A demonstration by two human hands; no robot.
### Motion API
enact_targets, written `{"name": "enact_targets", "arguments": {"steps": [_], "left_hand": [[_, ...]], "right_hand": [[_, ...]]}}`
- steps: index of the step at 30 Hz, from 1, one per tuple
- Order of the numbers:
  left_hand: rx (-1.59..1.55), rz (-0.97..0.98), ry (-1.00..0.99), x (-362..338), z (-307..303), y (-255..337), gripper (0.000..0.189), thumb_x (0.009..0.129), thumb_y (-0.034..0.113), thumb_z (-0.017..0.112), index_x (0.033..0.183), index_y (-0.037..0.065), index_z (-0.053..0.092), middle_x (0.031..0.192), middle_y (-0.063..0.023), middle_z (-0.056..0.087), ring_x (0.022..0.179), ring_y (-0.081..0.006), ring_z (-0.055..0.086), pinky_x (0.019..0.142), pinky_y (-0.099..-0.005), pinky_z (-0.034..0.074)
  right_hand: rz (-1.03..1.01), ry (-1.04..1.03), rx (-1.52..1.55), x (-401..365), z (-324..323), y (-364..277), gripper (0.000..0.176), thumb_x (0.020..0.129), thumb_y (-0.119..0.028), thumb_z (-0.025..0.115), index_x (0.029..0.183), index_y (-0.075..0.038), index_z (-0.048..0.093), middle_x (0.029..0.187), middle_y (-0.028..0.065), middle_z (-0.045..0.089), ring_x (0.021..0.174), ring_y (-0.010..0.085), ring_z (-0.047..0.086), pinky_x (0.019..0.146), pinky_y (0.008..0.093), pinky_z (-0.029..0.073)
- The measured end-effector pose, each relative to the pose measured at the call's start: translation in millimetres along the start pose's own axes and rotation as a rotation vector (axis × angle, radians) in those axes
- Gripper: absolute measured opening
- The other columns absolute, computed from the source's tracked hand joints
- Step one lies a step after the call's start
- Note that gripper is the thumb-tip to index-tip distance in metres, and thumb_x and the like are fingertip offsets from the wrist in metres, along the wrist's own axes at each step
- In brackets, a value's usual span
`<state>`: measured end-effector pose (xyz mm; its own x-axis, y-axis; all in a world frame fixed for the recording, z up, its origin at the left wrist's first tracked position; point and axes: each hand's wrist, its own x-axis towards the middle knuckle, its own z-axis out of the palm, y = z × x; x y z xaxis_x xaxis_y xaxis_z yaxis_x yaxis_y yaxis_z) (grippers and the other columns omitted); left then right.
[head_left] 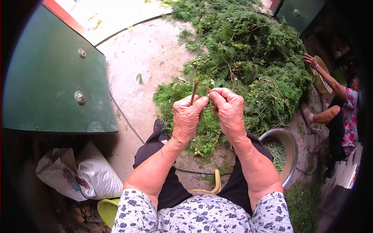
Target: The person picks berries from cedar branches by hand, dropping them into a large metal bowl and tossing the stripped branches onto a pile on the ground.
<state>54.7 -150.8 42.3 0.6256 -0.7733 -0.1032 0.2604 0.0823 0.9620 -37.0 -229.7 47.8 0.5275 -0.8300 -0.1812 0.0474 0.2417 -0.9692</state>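
Observation:
My left hand (185, 118) is closed around a brown woody twig (194, 90), whose bare end sticks up past the thumb. My right hand (230, 110) is pinched shut close beside it, thumb and forefinger pressed together. What its fingertips hold is too small to make out. Both hands are above a big pile of green conifer branches (248, 70), with feathery sprays and small pale cones. By my right knee stands a metal basin (294, 155) holding many small green cones (276, 152).
At right, another person (349, 105) sits reaching a hand (310, 61) toward the pile, near a yellowish basin (323, 83). On the left are a green metal door (54, 77), a white sack (97, 171) and a lime-green basin (108, 211). A cable (126, 118) crosses the concrete floor.

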Motion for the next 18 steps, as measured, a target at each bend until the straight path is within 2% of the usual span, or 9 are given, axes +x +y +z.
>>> {"name": "enact_targets", "arguments": {"steps": [2, 5, 6, 7, 9, 10, 14, 16, 18], "left_hand": [[0.037, 0.052, 0.02, 0.1, -0.5, -5.1, 0.018, 0.08, 0.013, 0.065, 0.065, 0.005, 0.058, 0.057, 0.0072, 0.045, 0.047, -0.0004, 0.036, 0.04, -0.0185, 0.027], [0.035, 0.086, 0.084, -1.2, 0.4, -3.1, 0.015, 0.081, 0.013, 0.064, 0.07, 0.004, 0.059, 0.058, 0.0069, 0.046, 0.048, -0.0004, 0.037, 0.041, -0.0181, 0.029], [-0.003, 0.069, 0.131, -1.3, -0.7, -0.6, 0.012, 0.081, 0.013, 0.063, 0.074, 0.004, 0.06, 0.059, 0.0064, 0.047, 0.048, -0.0006, 0.037, 0.041, -0.018, 0.031], [-0.003, 0.069, 0.133, 0.2, -1.7, 2.4, 0.012, 0.081, 0.013, 0.063, 0.074, 0.004, 0.06, 0.059, 0.0064, 0.047, 0.048, -0.0006, 0.037, 0.041, -0.018, 0.031], [-0.143, -0.05, 0.132, 5.2, -5.7, 8.0, 0.013, 0.082, 0.014, 0.061, 0.086, 0.002, 0.062, 0.062, 0.0052, 0.05, 0.048, -0.0015, 0.039, 0.041, -0.0176, 0.035], [-0.114, -0.076, 0.083, 6.4, -11.3, 8.2, 0.017, 0.083, 0.015, 0.06, 0.093, 0.001, 0.062, 0.067, 0.0033, 0.053, 0.048, -0.0029, 0.044, 0.044, -0.0186, 0.04], [-0.131, -0.073, 0.086, 9.4, -8.1, 4.5, 0.017, 0.082, 0.013, 0.059, 0.093, 0.0, 0.061, 0.068, 0.0012, 0.055, 0.054, -0.0048, 0.049, 0.047, -0.0207, 0.043], [-0.198, -0.084, 0.154, 11.5, -0.5, 9.2, 0.016, 0.082, 0.008, 0.054, 0.094, -0.002, 0.058, 0.064, -0.0026, 0.054, 0.057, -0.0114, 0.052, 0.055, -0.0267, 0.047], [-0.194, -0.1, 0.106, 13.1, -5.1, 10.2, 0.017, 0.082, 0.008, 0.054, 0.094, -0.003, 0.059, 0.064, -0.0027, 0.055, 0.06, -0.0102, 0.053, 0.055, -0.0253, 0.046]], "right_hand": [[-0.397, 0.162, -0.374, 0.7, 1.8, 4.0, 0.01, 0.082, -0.007, 0.062, 0.083, 0.002, 0.064, 0.074, 0.0021, 0.057, 0.059, 0.0066, 0.052, 0.049, 0.021, 0.041], [-0.456, 0.248, -0.421, 12.8, -7.0, -5.2, 0.007, 0.082, -0.006, 0.061, 0.08, 0.0, 0.064, 0.074, 0.0022, 0.058, 0.058, 0.007, 0.052, 0.048, 0.02, 0.039], [-0.155, 0.081, -0.156, 12.1, -10.1, -12.8, 0.01, 0.087, -0.011, 0.059, 0.09, -0.001, 0.061, 0.077, 0.0041, 0.057, 0.055, 0.0054, 0.048, 0.047, 0.0186, 0.036], [-0.154, 0.079, -0.156, 14.9, -15.5, -11.8, 0.01, 0.087, -0.011, 0.059, 0.09, -0.001, 0.061, 0.077, 0.0041, 0.057, 0.055, 0.0054, 0.048, 0.047, 0.0186, 0.036], [0.172, -0.097, 0.546, 21.9, -26.8, -4.8, 0.017, 0.09, -0.017, 0.055, 0.095, -0.001, 0.057, 0.079, 0.0053, 0.057, 0.058, 0.0082, 0.049, 0.046, 0.0201, 0.036], [0.175, -0.143, 0.564, 23.8, -28.9, -2.4, 0.021, 0.092, -0.02, 0.052, 0.099, -0.001, 0.054, 0.08, 0.0065, 0.058, 0.06, 0.0103, 0.051, 0.047, 0.0206, 0.036], [0.168, -0.144, 0.558, 22.0, -26.2, -4.4, 0.019, 0.092, -0.018, 0.051, 0.1, -0.001, 0.054, 0.081, 0.0073, 0.058, 0.063, 0.0105, 0.051, 0.048, 0.0202, 0.037], [0.18, -0.14, 0.564, 21.6, -25.2, -5.2, 0.021, 0.091, -0.02, 0.053, 0.1, -0.001, 0.054, 0.083, 0.0078, 0.058, 0.063, 0.0112, 0.052, 0.049, 0.021, 0.038], [0.198, -0.133, 0.587, 19.8, -23.2, -11.4, 0.021, 0.09, -0.021, 0.055, 0.099, -0.001, 0.054, 0.083, 0.0079, 0.058, 0.063, 0.0115, 0.052, 0.049, 0.0216, 0.039]]}}
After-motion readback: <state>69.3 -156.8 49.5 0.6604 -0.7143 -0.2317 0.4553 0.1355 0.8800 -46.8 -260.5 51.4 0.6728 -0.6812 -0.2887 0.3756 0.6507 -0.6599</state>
